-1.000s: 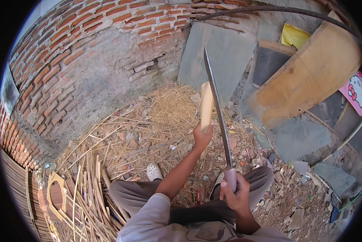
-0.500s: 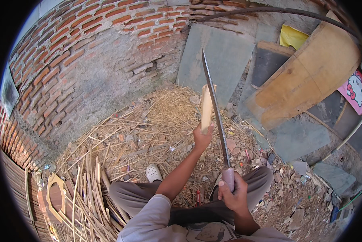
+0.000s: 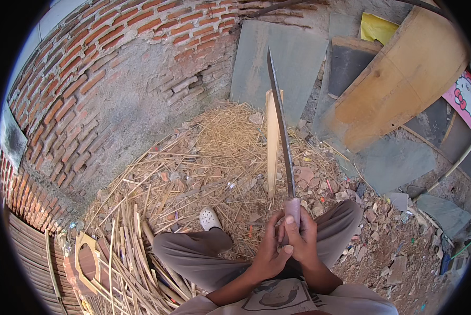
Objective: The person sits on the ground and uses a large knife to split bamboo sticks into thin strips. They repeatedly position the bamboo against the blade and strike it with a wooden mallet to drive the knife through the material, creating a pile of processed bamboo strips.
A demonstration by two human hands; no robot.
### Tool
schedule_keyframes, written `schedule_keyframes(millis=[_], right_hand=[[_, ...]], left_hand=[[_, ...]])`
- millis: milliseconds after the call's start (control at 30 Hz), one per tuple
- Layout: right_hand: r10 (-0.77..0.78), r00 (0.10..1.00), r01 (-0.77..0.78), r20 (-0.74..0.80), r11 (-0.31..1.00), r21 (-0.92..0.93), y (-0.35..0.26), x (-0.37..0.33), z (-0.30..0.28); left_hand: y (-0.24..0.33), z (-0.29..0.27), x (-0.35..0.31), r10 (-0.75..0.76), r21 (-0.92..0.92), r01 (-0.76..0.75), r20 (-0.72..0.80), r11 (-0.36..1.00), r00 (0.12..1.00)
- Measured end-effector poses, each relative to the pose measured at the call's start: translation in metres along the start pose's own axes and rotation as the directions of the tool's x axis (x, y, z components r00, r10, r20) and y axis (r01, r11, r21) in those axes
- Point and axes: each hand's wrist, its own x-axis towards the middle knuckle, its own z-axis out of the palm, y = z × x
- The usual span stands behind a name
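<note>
The head view comes from the left of two fisheye cameras worn side by side on the person's head. It looks forward and steeply down, upright and unmirrored. The left hand (image 3: 267, 248) and right hand (image 3: 304, 242) sit close, at lower centre, above the shirt (image 3: 277, 298); the brick wall (image 3: 125, 68) stands farther off at upper left. Straight edges bow toward the black left and right margins.

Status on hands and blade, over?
Right hand around knife handle, left hand close beside it. Blade pointing away. Pale wood strip unheld, partly behind blade.
</note>
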Motion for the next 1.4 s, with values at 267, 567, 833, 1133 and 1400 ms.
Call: schedule_keyframes(millis=[267, 567, 833, 1133, 1400], right_hand=[[-0.118, 0.991, 0.128, 0.065, 0.978, -0.165, -0.004, 0.0, 0.012], [-0.359, 0.89, 0.205, -0.281, 0.865, -0.457, -0.008, 0.032, -0.113], [-0.148, 0.971, 0.11, -0.186, 0.973, -0.201, 0.019, 0.055, -0.137], [-0.271, 0.944, 0.295, 0.189, 0.949, -0.111, 0.09, 0.256, -0.008], [-0.122, 0.988, 0.091, 0.099, 0.956, 0.279, 0.102, 0.265, 0.015]], left_hand=[[-0.01, -0.024, 0.003, 0.074, 0.266, -0.055, -0.065, 0.963, 0.995], [0.024, -0.043, 0.0, 0.008, 0.328, 0.074, -0.24, 0.942, 0.971], [0.021, -0.064, 0.002, -0.008, 0.27, 0.09, -0.292, 0.959, 0.956], [0.033, -0.051, 0.006, -0.02, 0.207, 0.067, -0.221, 0.976, 0.975], [0.047, -0.044, 0.01, -0.06, 0.219, 0.122, -0.272, 0.968, 0.96]])
